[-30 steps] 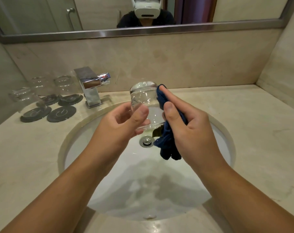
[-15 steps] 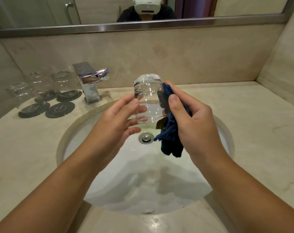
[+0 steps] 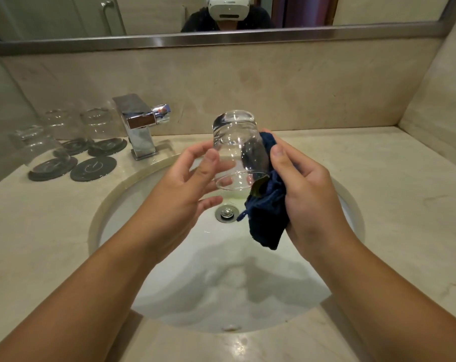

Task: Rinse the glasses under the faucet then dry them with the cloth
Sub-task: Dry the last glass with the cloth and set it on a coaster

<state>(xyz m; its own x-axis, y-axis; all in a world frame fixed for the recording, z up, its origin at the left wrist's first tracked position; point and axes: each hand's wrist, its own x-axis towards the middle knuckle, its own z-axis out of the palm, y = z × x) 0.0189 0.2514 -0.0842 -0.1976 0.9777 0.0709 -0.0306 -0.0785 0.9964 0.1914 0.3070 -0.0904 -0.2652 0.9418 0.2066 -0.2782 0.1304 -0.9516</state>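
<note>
Since half a second back, the fingers of the left hand [image 3: 180,194] have been spread wider; the glass [image 3: 234,150] has been kept at the same spot above the drain [image 3: 227,212].

Glass is held inverted, base up, mouth down. It is held lightly between the left thumb and loose, widely spread fingers. The right hand [image 3: 308,194] is closed round the blue cloth [image 3: 266,223], which is pressed to the right side of the glass; a tail of cloth hangs below the rim.

Edges: the glass rim hangs well above the basin [image 3: 221,283], touching nothing below. The faucet [image 3: 140,126] stands far left, well apart from both hands.

Surface: a beige stone counter [image 3: 391,192] runs wide to the right, up to the corner wall. At far left three upturned glasses [image 3: 62,126] stand on dark coasters — a fourth coaster [image 3: 93,168] lies bare. A framed mirror [image 3: 143,14] spans the far wall.
</note>
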